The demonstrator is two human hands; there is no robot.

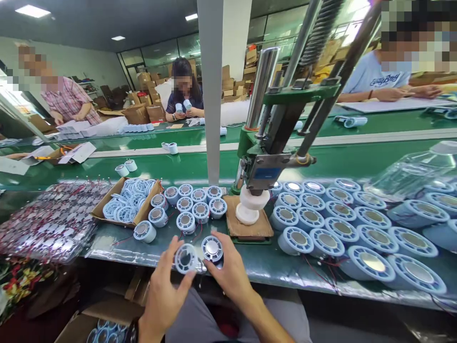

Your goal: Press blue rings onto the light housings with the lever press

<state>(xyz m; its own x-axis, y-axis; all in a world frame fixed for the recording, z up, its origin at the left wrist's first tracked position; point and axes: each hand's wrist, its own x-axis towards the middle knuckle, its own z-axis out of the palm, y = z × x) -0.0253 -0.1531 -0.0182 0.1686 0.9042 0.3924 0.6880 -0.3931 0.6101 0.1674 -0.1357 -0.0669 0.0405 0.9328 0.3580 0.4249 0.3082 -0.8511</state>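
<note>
My left hand [166,281] grips a light-blue plastic ring [185,258] with a see-through centre, thumb and fingers at its edges. Beside it, my right hand [230,269] is closed around a round part with a silver disc face [212,248] and a dark body. The two parts are close together above the table's front edge; whether they touch I cannot tell. Just beyond my hands stand several light-blue cylinders [185,222] with silver disc tops and thin red wires. A hand press [267,171] with a white round pad stands right of them, over a white round seat [247,214].
A cardboard box [156,194] holds blue rings; left of it lie many silver discs with red wires [53,214]. Rows of blue cylinders [328,240] fill the right side, near a clear plastic bottle [417,171]. Across the green table [185,166], several people work.
</note>
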